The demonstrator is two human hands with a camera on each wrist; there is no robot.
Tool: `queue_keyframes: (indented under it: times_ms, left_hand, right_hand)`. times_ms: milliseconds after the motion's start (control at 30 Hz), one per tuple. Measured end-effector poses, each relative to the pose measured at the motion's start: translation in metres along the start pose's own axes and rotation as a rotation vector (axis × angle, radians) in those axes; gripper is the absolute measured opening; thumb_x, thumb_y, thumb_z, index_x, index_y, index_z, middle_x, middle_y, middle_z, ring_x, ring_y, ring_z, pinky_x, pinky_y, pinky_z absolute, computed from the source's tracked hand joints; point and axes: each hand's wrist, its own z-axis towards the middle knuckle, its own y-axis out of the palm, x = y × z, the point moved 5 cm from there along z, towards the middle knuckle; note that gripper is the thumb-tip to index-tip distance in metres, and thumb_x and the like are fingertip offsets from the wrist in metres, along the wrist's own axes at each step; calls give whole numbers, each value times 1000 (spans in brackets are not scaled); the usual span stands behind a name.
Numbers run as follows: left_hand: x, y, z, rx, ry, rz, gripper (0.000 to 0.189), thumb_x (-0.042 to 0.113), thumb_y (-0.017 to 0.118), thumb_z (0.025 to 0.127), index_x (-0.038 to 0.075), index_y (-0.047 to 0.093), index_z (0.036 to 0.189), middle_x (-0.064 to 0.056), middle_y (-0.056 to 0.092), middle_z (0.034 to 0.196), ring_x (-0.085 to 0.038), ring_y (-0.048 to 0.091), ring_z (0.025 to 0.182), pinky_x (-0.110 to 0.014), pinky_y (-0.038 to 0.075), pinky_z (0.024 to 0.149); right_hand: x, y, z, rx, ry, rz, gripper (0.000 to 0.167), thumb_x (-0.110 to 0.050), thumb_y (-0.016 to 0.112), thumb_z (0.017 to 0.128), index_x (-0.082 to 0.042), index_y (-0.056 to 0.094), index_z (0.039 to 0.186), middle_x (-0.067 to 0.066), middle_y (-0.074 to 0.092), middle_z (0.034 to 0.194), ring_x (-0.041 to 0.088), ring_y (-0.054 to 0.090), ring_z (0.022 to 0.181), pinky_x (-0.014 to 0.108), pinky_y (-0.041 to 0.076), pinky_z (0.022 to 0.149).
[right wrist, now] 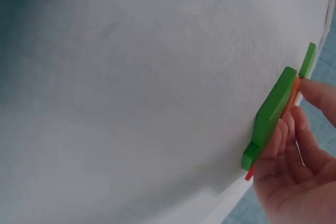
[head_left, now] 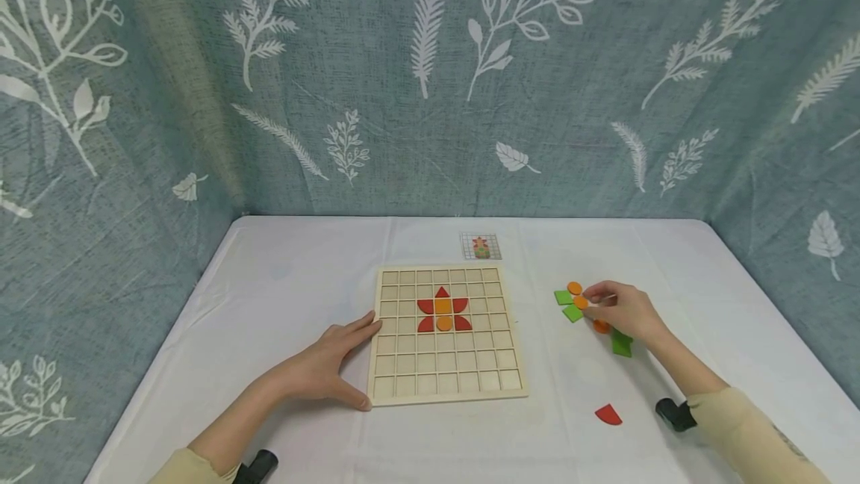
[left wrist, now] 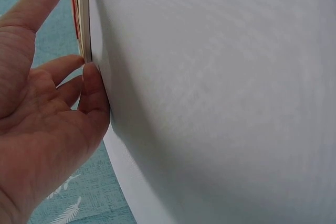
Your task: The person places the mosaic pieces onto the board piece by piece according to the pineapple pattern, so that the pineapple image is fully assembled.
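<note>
A pale wooden grid board lies on the table, with red pieces, an orange square and an orange disc forming a figure in its cells. Along the board's left side, my left hand rests spread, fingertips at the edge and thumb by the near corner. My right hand pinches another orange disc between thumb and fingertips, low over the table. Green pieces and one more orange disc lie beside those fingertips.
Behind the board lies a small pattern card. A red quarter-circle piece sits near the table's front right. More green pieces and an orange piece lie under my right hand. A leaf-patterned curtain surrounds the white table.
</note>
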Motion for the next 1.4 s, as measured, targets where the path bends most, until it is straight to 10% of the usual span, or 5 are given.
queue_keyframes:
  times_ms: [767, 1400]
  left_hand:
    - [3, -5, 1, -13, 37, -3, 113, 42, 90, 63, 3, 31, 152, -16, 18, 161, -39, 26, 135, -60, 27, 105]
    - [-2, -5, 3, -22, 6, -17, 115, 44, 89, 63, 4, 30, 153, -13, 16, 162, -36, 26, 137, -59, 26, 106]
  right_hand:
    - [-15, -1, 2, 87, -53, -55, 33, -25, 75, 85, 2, 69, 103, 7, 68, 87, 18, 59, 72, 28, 48, 56]
    - [-109, 70, -6, -78, -264, 111, 18, -24, 80, 79, -14, 73, 93, -9, 66, 79, 11, 60, 72, 28, 47, 62]
